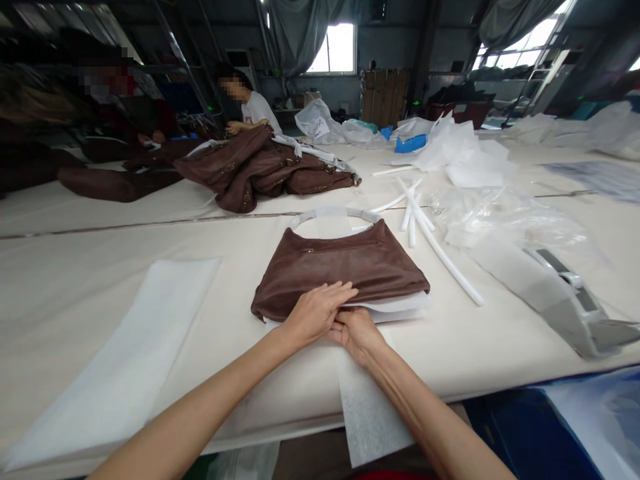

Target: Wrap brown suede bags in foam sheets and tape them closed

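A brown leather handbag lies on the table with its zip pocket facing up and its wrapped handle pointing away from me. My left hand rests flat on the bag's near edge, fingers stretched to the right. Just below it, my right hand is turned partly palm up, with its fingers curled at the bag's near edge; what they hold is hidden. White paper sticks out from under the bag on the right. Another white sheet hangs over the table's front edge beneath my right forearm.
A long white sheet lies at left. Several white foam tubes, clear plastic and a grey-and-white tape dispenser are at right. Brown bags are piled beyond the table seam. Two people work across the table.
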{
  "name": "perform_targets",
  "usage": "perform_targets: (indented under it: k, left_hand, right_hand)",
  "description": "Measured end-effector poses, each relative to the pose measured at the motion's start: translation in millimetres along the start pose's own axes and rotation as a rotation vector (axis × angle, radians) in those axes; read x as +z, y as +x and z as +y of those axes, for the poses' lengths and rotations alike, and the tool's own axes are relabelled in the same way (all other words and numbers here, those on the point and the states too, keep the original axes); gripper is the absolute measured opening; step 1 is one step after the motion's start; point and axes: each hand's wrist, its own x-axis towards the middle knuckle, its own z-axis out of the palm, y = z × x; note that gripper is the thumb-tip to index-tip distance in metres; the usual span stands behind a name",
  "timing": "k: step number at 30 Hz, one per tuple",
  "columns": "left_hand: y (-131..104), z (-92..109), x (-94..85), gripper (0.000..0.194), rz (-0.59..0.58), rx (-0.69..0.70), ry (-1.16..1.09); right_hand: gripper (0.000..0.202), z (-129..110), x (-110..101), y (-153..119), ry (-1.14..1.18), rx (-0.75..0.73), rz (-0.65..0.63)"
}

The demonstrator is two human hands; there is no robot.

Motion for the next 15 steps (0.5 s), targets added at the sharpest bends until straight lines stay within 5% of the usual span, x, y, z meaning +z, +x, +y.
perform_targets:
  k: [5, 7, 11, 15]
  left_hand:
    - [-12, -7, 26.7, 0.042, 0.116, 0.122, 0.130]
    - [-14, -8, 33.5, 0.041, 0.136, 0.141, 0.175]
    - [-19, -5, 40.0, 0.044, 0.164, 0.140, 0.239]
    - [-23, 7, 22.7, 0.048, 0.072, 0.152, 0.202]
  right_hand:
    - [0.029, -9, -18, -34, -0.452, 0.102, -0.083]
    - [0.034, -32, -26, -52, -0.794, -0.166, -0.104]
    - [0.030, -81, -49, -57, -1.477, -1.017, -0.059]
    - [0.059, -76, -89, -31, -2.006, -1.123, -0.275]
